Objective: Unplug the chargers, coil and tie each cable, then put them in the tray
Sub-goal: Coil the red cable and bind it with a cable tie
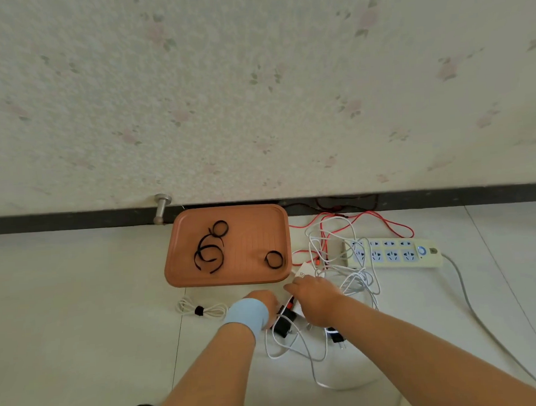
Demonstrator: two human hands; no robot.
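An orange tray [248, 272] sits on the floor by the wall, holding several black cable ties [210, 249]. Right of it lies a white power strip [393, 253] with all its sockets bare. A tangle of white cables [351, 279] and a red cable [386, 224] lies between tray and strip. My right hand [315, 296] grips a white charger [304, 270] just below the tray's right corner. My left hand [262, 299], with a blue wristband, reaches to a black charger [284, 324]; its fingers are hidden. One coiled, tied white cable [202, 310] lies on the floor left of my hands.
A metal door stop [161, 208] sticks out of the dark skirting board left of the tray. The strip's grey lead [470, 304] runs down the right side. Another black plug [336, 337] lies under my right wrist. Floral wallpaper fills the upper view.
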